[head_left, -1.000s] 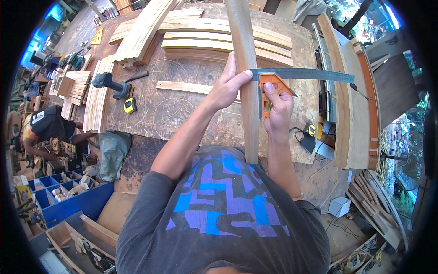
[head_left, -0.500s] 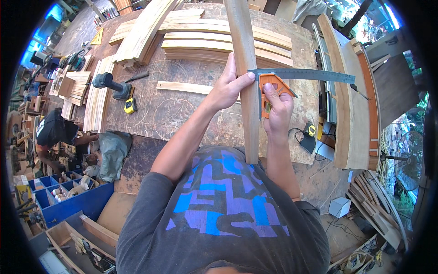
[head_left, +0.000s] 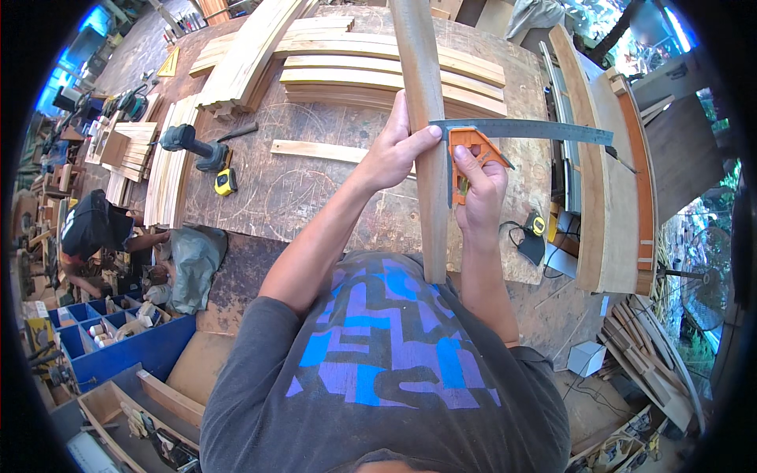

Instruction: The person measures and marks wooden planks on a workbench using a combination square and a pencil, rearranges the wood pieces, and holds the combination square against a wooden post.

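Observation:
My left hand [head_left: 400, 145] is wrapped round a long wooden board [head_left: 430, 201], its thumb lying across the board's face. The board runs from my chest out past the far side of the workbench. In my right hand [head_left: 482, 194] is the orange head of a combination square [head_left: 520, 128], pinched between thumb and fingers. The square's head sits along the board's right edge. Its steel blade points off to the right, and the blade's left end meets the board near my left thumb.
Stacked wooden strips [head_left: 339, 77] lie across the far bench [head_left: 315, 201]. To the left are a cordless drill [head_left: 197, 150] and a yellow tape measure [head_left: 225, 182]. Another tape measure [head_left: 536, 224] lies right. A person [head_left: 95, 229] bends over at the far left, near a blue divided box [head_left: 130, 355].
My hands, the board and the square stay practically still. The person at the left has shifted slightly.

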Available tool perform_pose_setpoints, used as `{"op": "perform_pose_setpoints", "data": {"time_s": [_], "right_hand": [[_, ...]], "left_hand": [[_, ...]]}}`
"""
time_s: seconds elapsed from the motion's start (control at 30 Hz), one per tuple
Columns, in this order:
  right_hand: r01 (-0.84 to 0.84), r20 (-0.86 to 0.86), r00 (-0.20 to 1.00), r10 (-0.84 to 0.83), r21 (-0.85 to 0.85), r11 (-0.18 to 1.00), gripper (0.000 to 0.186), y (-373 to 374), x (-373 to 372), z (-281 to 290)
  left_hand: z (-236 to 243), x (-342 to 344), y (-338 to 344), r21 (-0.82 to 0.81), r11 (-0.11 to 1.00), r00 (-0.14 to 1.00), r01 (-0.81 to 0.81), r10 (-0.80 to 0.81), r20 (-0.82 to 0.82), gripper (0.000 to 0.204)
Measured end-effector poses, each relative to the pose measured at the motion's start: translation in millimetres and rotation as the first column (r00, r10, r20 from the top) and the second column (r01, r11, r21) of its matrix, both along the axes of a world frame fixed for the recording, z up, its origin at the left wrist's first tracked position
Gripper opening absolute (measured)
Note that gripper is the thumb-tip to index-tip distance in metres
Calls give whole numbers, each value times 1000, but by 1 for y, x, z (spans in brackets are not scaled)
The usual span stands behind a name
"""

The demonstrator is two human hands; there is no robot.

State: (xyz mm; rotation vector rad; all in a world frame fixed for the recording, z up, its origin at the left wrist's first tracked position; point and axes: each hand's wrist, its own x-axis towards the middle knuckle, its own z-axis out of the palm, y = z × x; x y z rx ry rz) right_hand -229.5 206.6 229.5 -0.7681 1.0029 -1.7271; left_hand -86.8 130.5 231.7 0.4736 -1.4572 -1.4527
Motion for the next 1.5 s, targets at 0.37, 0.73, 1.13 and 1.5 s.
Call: {"op": "perform_pose_setpoints", "data": {"time_s": [0.37,0.73,1.13,1.5], "right_hand": [[-6,-22,1000,6,0,1000,18,-1,1,3],[-49,48,998,49,-2,999,23,-1,-2,1],[-20,23,1000,20,5,1000,21,-2,-1,-5],[-34,18,999,33,17,999,22,-2,-1,-2]], "left_hand": [[1,0,0,-2,1000,1000,-7,7,4,62],[-1,2,0,-18,999,1000,-27,27,1,62],[-2,3,-1,25,1000,1000,13,-14,14,72],[-1,2,0,30,1000,999,2,-3,32,74]]}}
